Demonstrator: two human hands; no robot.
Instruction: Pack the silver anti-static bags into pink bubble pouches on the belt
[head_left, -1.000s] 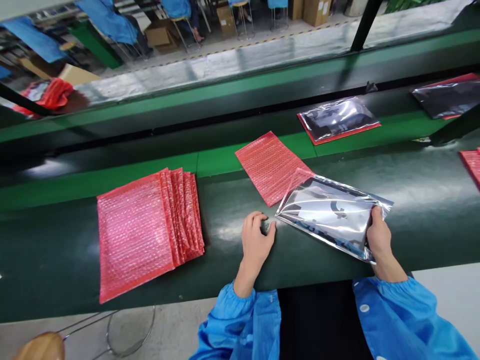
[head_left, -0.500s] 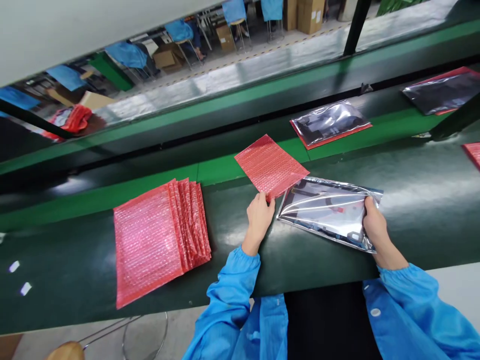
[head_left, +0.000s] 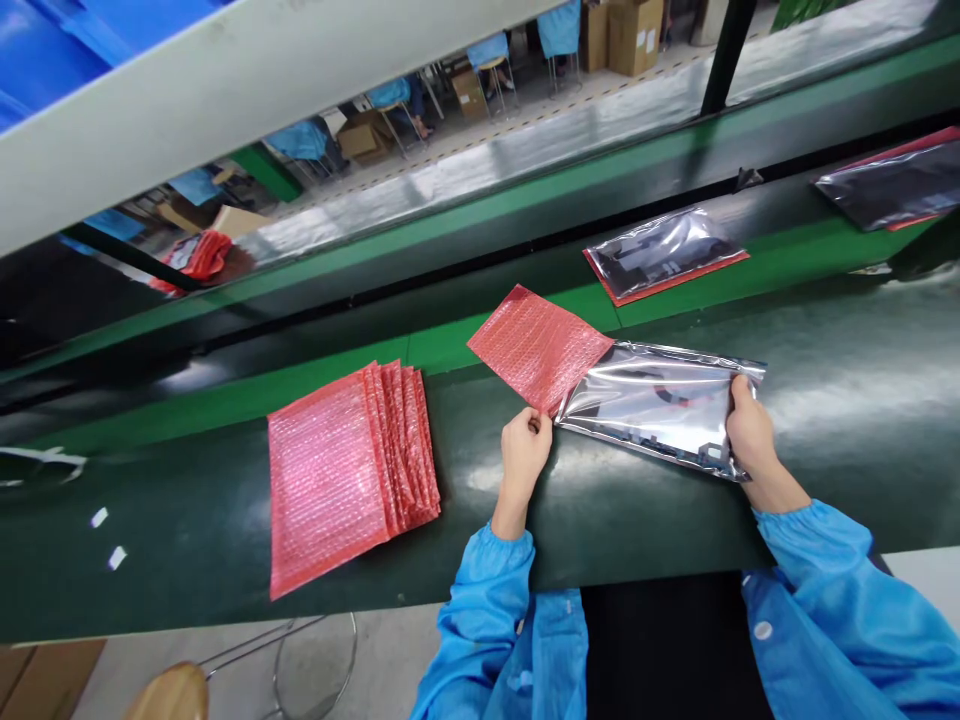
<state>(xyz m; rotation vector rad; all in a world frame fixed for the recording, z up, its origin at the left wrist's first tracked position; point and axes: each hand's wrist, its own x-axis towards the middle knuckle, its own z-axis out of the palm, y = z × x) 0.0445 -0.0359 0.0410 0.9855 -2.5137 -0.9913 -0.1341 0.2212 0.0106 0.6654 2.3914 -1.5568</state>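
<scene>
Between the thumb and fingers of my left hand [head_left: 525,450] is the near corner of a red bubble-wrap bag [head_left: 541,345]. The right side of that bag meets the left end of a shiny silver anti-static bag [head_left: 652,405], through which a dark flat part shows. My right hand [head_left: 750,430] is closed on the right end of the silver bag, thumb on top. To the left of my left hand lies a fanned stack of red bubble-wrap bags [head_left: 337,470] on the dark green bench [head_left: 645,540].
Beyond the bench, a silver bag on a red bag [head_left: 667,255] rests on the green ledge, with another such pair [head_left: 900,180] farther right. A dark post [head_left: 727,60] stands behind. Two small white pieces [head_left: 109,540] lie at left. A wooden stool [head_left: 169,695] is below.
My left hand has drawn the red bag's near corner slightly down toward the silver bag's left corner. The silver bag's left end sits against the red bag's edge. The camera view has shifted left.
</scene>
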